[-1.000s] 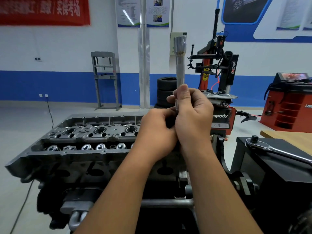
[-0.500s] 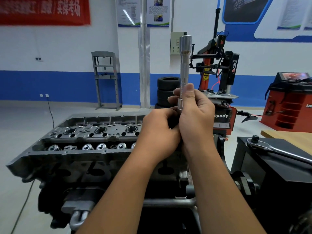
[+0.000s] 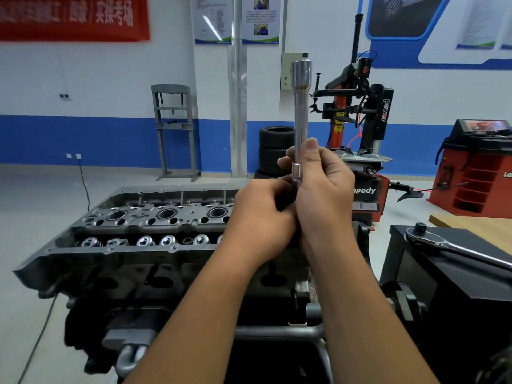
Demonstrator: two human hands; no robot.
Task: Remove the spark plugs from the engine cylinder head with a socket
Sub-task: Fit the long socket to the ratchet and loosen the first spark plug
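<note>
Auto-repair training workshop: tyre changer, stacked tyres, red wheel balancer, hydraulic press frame, engine cylinder head on stand, wall posters.

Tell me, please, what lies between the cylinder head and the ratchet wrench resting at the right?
In the head view, both hands, left and right, gripping the upright socket, sit between the cylinder head and the ratchet wrench.

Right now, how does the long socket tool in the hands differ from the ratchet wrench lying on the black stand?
The long socket tool stands nearly upright, while the ratchet wrench lies flat on the black stand. The socket tool is gripped by the right hand, with the left hand closed at its lower end; the ratchet wrench is untouched. The socket tool is a straight tube with a wider top; the wrench has a rounded head. Both are shiny metal.
</note>
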